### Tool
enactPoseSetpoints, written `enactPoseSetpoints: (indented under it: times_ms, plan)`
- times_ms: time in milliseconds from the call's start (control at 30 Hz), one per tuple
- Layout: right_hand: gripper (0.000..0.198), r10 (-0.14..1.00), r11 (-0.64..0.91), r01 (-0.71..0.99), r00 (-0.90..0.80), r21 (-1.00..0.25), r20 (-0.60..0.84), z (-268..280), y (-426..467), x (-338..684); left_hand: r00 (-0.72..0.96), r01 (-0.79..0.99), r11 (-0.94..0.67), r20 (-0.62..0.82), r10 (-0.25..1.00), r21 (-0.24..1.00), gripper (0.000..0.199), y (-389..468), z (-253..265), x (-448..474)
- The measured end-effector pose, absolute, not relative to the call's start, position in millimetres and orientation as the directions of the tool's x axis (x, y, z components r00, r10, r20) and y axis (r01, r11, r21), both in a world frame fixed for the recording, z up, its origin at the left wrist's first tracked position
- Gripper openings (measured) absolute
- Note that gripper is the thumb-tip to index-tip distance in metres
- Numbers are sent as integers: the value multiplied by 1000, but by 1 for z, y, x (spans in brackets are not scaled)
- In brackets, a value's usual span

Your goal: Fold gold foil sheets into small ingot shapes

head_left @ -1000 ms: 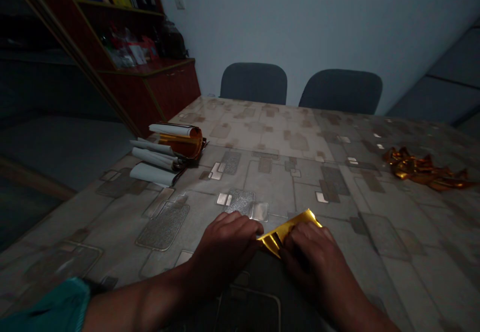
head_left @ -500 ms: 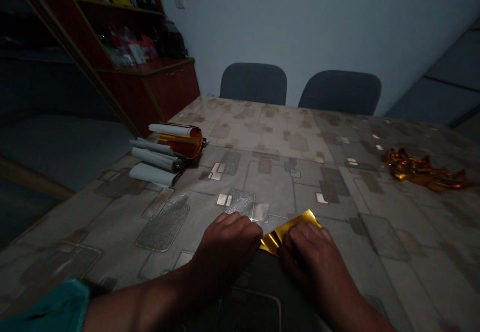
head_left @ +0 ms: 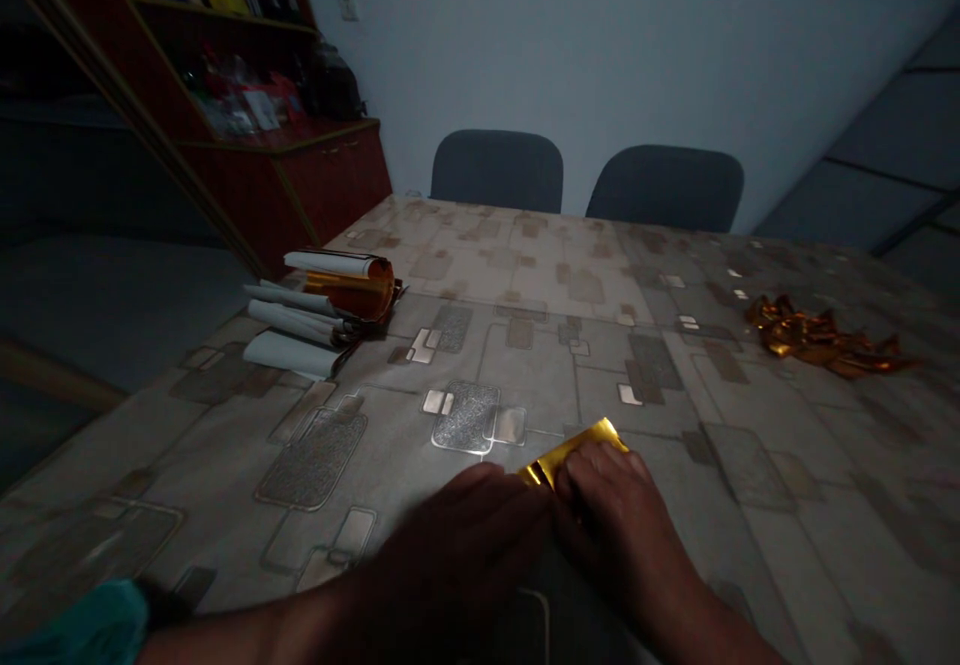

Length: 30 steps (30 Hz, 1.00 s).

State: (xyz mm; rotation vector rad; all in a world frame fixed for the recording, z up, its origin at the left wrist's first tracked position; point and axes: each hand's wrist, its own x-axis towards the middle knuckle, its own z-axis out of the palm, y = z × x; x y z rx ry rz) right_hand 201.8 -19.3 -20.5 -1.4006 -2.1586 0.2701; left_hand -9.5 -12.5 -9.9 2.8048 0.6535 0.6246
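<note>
A strip of shiny gold foil paper (head_left: 592, 438), creased and slanting up to the right, lies at the near middle of the table. My right hand (head_left: 611, 490) is closed on it, fingers curled over the near side, and its far corner sticks out beyond the knuckles. Beside it on the left, my left hand (head_left: 480, 525) is dark and blurred, near the foil's left end. Its fingers point toward my right hand; whether they grip anything is hidden. At the right lies a cluster of folded gold foil pieces (head_left: 821, 340).
Rolled or bent sheets (head_left: 330, 315), white outside and gold inside, rest at the table's left side. A patterned cloth covers the table (head_left: 525, 365). Two grey chairs (head_left: 499, 170) stand behind it, and a red wooden cabinet (head_left: 330, 180) is at the back left.
My left hand has shifted nearer to me and lower, off the foil's left end, and its fingers look straighter. My right hand keeps its hold. The view has turned slightly right.
</note>
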Motion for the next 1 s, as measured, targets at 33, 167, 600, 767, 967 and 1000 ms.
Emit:
enactPoseSetpoints:
  times_ms: [33, 167, 600, 767, 967, 1000]
  plan:
    - [15, 893, 432, 782, -303, -448, 332, -20, -19, 201, 830, 370, -901, 356, 430, 226, 26, -18, -11, -11]
    - [16, 897, 421, 793, -291, -440, 332, -21, -19, 200, 835, 434, -876, 271, 479, 212, 53, -30, -12, -16]
    - [15, 905, 412, 779, -287, -473, 315, -23, -20, 202, 869, 407, -884, 202, 452, 228, 57, -27, -8, -17]
    - [13, 902, 419, 788, -306, -450, 305, -22, -22, 203, 873, 406, -875, 170, 456, 265, 64, -26, -8, -19]
    - [13, 881, 466, 779, -367, -420, 298, -21, -26, 210, 867, 429, -853, 129, 481, 297, 54, -22, -4, -14]
    - [13, 879, 471, 781, -378, -410, 291, -21, -26, 212, 866, 434, -850, 122, 486, 299, 55, -21, -4, -13]
